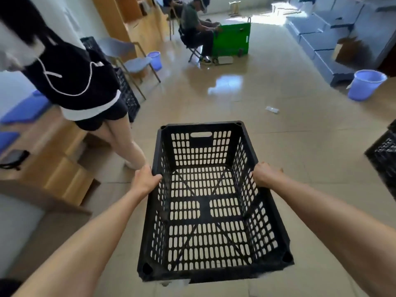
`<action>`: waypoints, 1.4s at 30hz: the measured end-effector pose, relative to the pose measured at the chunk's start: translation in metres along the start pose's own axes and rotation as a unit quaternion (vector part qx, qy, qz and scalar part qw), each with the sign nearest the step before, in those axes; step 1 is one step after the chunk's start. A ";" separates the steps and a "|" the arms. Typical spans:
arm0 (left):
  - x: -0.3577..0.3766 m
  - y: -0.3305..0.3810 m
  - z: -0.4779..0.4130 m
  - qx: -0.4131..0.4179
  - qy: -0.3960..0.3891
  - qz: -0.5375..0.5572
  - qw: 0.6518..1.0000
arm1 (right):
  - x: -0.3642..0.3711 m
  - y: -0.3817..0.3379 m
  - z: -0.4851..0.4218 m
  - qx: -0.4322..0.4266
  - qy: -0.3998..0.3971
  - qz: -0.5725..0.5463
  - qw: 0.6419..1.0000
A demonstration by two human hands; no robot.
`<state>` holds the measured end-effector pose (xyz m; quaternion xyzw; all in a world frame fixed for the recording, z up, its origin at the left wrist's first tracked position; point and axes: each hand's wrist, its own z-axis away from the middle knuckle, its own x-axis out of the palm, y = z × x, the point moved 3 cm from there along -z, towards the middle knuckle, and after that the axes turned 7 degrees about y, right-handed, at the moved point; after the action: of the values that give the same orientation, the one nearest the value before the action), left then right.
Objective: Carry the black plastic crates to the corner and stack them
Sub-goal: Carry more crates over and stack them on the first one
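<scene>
A black plastic crate (276,224) with slotted walls and floor is held up in front of me above the tiled floor, empty inside. My left hand (145,179) grips its left rim and my right hand (266,175) grips its right rim, both near the far half. More black crates (128,97) stand stacked at the left behind a standing person. Another black crate (384,153) shows at the right edge.
A person (72,78) stands close at my left, next to wooden shelving (53,168). A chair (132,61), two lilac buckets (364,84), a seated person by a green cart (232,39) and grey boxes (321,43) lie farther off.
</scene>
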<state>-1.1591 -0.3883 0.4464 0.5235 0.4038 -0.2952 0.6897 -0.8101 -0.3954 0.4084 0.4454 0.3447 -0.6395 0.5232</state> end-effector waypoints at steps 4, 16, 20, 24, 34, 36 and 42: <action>-0.035 -0.047 0.034 -0.073 0.072 -0.007 0.995 | -0.021 -0.051 -0.009 -0.109 0.037 0.040 0.993; -0.136 -0.252 0.245 -0.346 0.171 -0.008 0.922 | 0.001 -0.316 0.091 -0.463 0.041 0.173 0.868; -0.187 -0.324 0.330 -0.419 0.201 -0.042 0.884 | -0.008 -0.406 0.186 -0.542 0.091 0.164 0.819; -0.240 -0.396 0.401 -0.461 0.223 -0.048 0.858 | -0.006 -0.495 0.277 -0.580 0.119 0.142 0.793; -0.364 -0.539 0.512 -0.531 0.293 -0.047 0.793 | 0.011 -0.688 0.458 -0.656 0.137 0.096 0.736; -0.384 -0.561 0.525 -0.538 0.334 -0.053 0.772 | 0.010 -0.719 0.483 -0.671 0.139 0.074 0.725; -0.452 -0.625 0.542 -0.538 0.439 -0.087 0.715 | -0.002 -0.815 0.543 -0.702 0.156 -0.009 0.695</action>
<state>-1.7698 -1.0898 0.6039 0.0979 0.7954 0.1759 0.5716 -1.7191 -0.7119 0.5883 0.0391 0.7738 -0.1380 0.6170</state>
